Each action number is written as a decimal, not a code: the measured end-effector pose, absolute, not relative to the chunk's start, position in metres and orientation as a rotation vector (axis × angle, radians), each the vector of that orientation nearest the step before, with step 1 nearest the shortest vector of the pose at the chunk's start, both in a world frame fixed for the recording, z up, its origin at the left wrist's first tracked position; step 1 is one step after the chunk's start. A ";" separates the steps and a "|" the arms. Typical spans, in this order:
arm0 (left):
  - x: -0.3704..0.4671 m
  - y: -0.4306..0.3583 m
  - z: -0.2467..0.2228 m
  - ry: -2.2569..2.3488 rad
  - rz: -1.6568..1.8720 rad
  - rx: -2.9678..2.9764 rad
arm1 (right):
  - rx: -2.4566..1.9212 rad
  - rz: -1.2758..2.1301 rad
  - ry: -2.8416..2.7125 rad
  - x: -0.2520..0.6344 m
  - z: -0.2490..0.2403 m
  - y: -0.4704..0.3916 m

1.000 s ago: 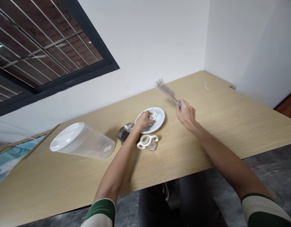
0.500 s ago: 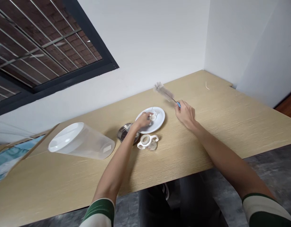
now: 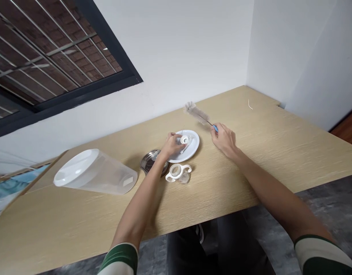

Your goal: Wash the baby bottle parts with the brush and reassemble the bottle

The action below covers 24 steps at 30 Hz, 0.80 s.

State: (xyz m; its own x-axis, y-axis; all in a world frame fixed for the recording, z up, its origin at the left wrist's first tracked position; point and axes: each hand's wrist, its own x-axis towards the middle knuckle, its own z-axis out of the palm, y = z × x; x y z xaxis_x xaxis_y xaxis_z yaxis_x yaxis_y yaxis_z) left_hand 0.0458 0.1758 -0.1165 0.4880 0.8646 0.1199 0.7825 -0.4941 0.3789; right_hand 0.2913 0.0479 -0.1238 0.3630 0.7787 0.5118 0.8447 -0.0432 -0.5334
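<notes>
On the pale wood-grain table [image 3: 107,217]: one white oval plate [image 3: 192,149]; left hand [image 3: 171,146] over its near-left part, thumb and fingers pinching a small white ring-shaped plastic piece [image 3: 184,139]. Right hand [image 3: 224,139]: closed round the blue handle of a grey bottle brush [image 3: 196,113], bristles pointing away. Near the plate: one clear bottle with a white two-handled collar [image 3: 180,172]; one round steel dish [image 3: 147,163], partly behind the left forearm. Risks, as judged: a slack pinch could drop the ring-shaped piece; a lowered forearm could knock the bottle or dish.
</notes>
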 end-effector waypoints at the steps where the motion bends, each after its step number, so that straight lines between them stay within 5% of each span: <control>1: 0.045 0.175 -0.117 1.395 0.475 2.439 | -1.819 -0.109 -1.425 0.291 -0.124 0.048; 24: -0.006 0.120 -0.094 1.161 1.139 1.725 | -1.723 -0.125 -1.523 0.293 -0.134 0.046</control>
